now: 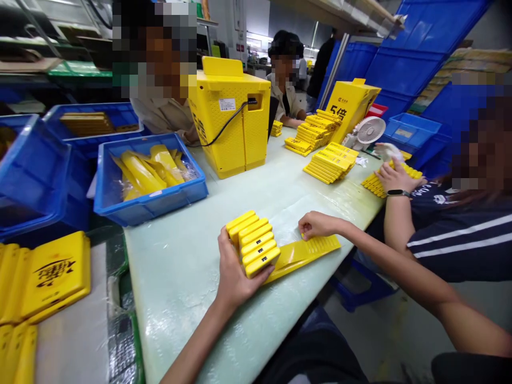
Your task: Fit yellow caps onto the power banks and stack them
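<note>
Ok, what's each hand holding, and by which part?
Left hand: a stack of yellow blocks, gripped around its left side and near end. Right hand: a small yellow piece, pinched; part unclear.

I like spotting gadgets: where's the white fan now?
In the head view, the white fan is at upper right, between the farther yellow box on its left and the light-blue bin on its right.

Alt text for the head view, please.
A person's left hand grips a row of flat yellow plastic cases at a pale green tabletop; the right hand pinches at a glossy yellow sheet. Nearby: co-workers, a rectangular blue plastic bin.
</note>
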